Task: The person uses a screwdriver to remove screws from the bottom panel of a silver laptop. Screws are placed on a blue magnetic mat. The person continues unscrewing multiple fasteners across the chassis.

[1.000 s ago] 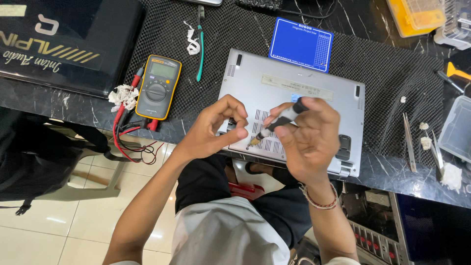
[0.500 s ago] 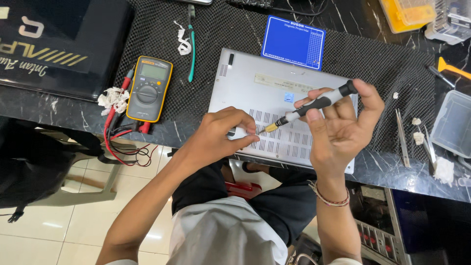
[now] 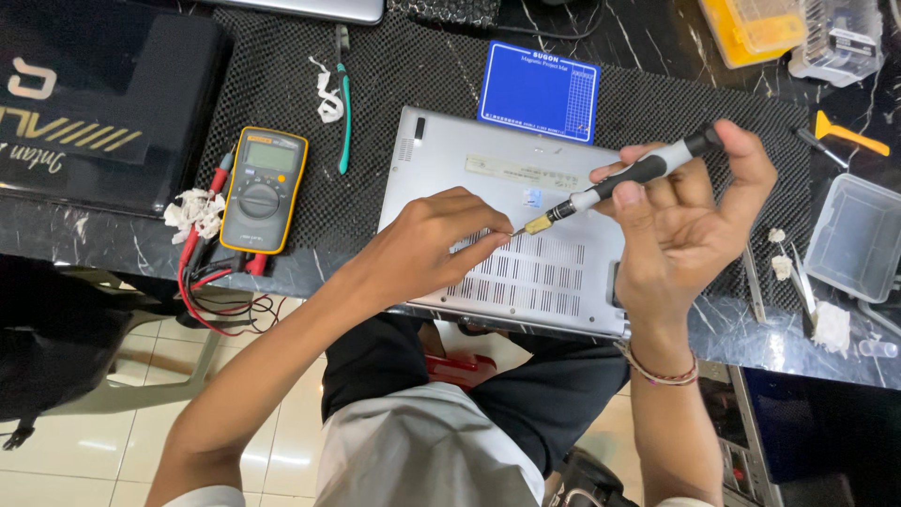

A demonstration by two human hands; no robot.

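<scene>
The right hand (image 3: 690,221) grips one screwdriver (image 3: 619,183) above one silver laptop (image 3: 526,235). The left hand (image 3: 432,239) pinches its tip. One clear box (image 3: 859,239) holds something white; one yellow box (image 3: 755,28) sits behind.

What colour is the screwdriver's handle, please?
Grey and black on the screwdriver in the right hand, head view.

yellow multimeter (image 3: 264,190) with red leads, blue mat (image 3: 539,90), clear tray (image 3: 859,238)
</scene>
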